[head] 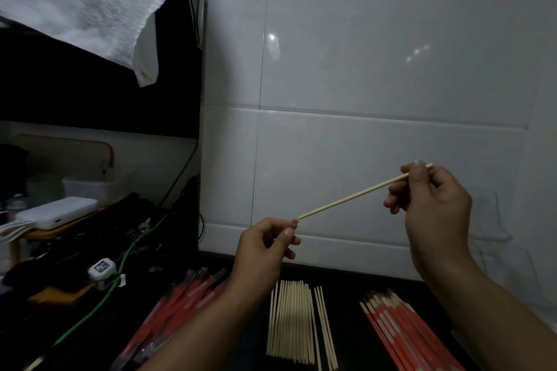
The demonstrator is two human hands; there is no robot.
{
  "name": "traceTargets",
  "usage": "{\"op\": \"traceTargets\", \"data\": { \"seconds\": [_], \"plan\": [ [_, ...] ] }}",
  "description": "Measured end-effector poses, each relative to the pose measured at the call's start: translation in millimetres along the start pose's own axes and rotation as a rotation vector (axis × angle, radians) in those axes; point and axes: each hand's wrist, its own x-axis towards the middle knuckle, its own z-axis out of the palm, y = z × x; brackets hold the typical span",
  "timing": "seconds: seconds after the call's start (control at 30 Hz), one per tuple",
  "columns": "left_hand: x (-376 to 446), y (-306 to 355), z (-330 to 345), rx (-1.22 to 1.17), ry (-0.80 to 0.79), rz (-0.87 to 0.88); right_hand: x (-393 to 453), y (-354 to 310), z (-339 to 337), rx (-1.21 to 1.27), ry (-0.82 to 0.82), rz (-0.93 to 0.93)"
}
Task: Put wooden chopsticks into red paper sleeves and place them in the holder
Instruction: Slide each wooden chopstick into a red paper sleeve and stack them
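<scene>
Two hands hold one bare chopstick (pixel 361 193) up in the air in front of the white tiled wall (pixel 376 54), well above the dark counter (pixel 247 325). The right hand (pixel 437 208) pinches the stick near its far, upper end between thumb and curled fingers, while the left hand (pixel 268 245) has its fingers curled in at the lower tip, where a small bit of red shows; whether that is the mouth of a red sleeve or something else is too small to tell. Holding the stick slanted, one hand at each end, looks meant to steady the thin tip for threading into a sleeve. Below, supplies lie in three groups near the person: a heap of red sleeves (pixel 180 310) on the left, partly under the left forearm; a row of bare chopsticks (pixel 292 322) in the middle; and sleeved chopsticks (pixel 401 331) on the right with wooden ends poking out. A clear holder (pixel 494 235) seems fixed to the wall at far right, faint and hard to make out. Open air around the raised stick leaves room to move; on the left, a green cable (pixel 120 274) and clutter crowd the counter.
</scene>
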Motion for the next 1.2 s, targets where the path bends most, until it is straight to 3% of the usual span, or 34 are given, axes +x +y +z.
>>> {"op": "traceTargets", "data": {
  "seconds": [0.6,0.73,0.87,1.0,1.1,1.13,1.2],
  "plan": [
    [-3.7,-6.0,-1.0,0.169,-0.045,0.034,3.7,1.6,-0.4,-0.053,-0.109,0.004],
    [-4.8,-6.5,2.0,0.185,-0.088,0.037,3.9,1.3,5.9,-0.155,-0.304,0.076],
    [-5.9,-4.4,5.7,0.133,-0.092,0.024,-4.5,6.6,14.0,-0.382,-0.612,0.184],
    [-4.1,-6.9,3.6,0.079,-0.043,-0.025,-18.5,22.1,7.8,-0.519,-0.503,-0.092],
    [-4.4,-7.7,1.9,0.042,-0.030,-0.060,-30.6,27.4,6.5,-0.661,-0.887,-0.070],
    [-4.2,-8.4,1.0,0.034,-0.024,-0.069,-32.9,31.4,6.1,-0.689,-0.920,-0.069],
    [-3.8,-10.6,0.1,0.017,-0.004,-0.083,-31.2,36.6,5.0,-0.561,-0.700,-0.058]
  ]
}}
